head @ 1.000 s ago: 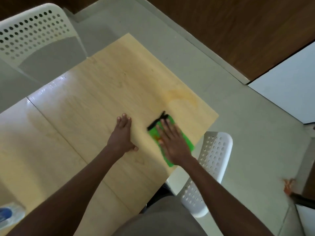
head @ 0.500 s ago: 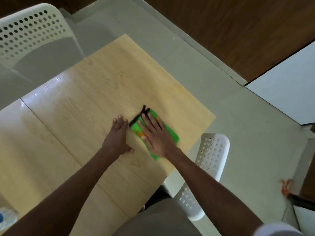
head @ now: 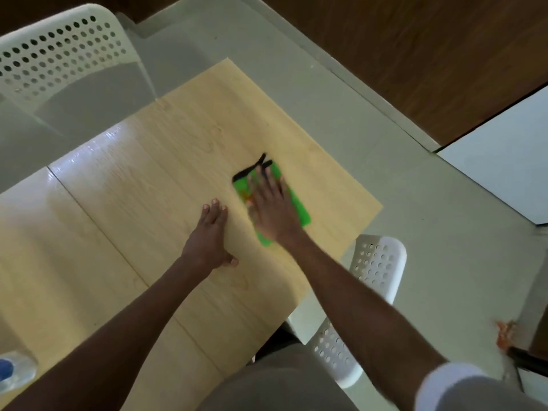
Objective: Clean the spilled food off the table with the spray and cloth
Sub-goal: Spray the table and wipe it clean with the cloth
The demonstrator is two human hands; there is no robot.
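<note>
My right hand point(head: 274, 209) lies flat on the green cloth point(head: 299, 207), fingers straight and a little spread, palm pressing it onto the wooden table point(head: 154, 179). I am not curling round the cloth; the hand just bears down on it. The cloth sticks out from under my palm on the outer side and at the wrist end, and an orange smear shows on it just inside my thumb. Past my fingertips the cloth's black edge and a short black loop point(head: 252, 169) lie on the wood.

Just to the inside of that hand, apart from the cloth, my left hand point(head: 210, 235) rests palm down on the table, fingers straight and together, thumb out to the side.

Nearer my body, below my right forearm, a white perforated chair point(head: 376, 262) stands at the table's edge. Far off to my left, at the table's near corner, a clear bottle with a blue cap point(head: 13, 370) is partly in view. Beyond the table's far side stands another white perforated chair point(head: 59, 54).
</note>
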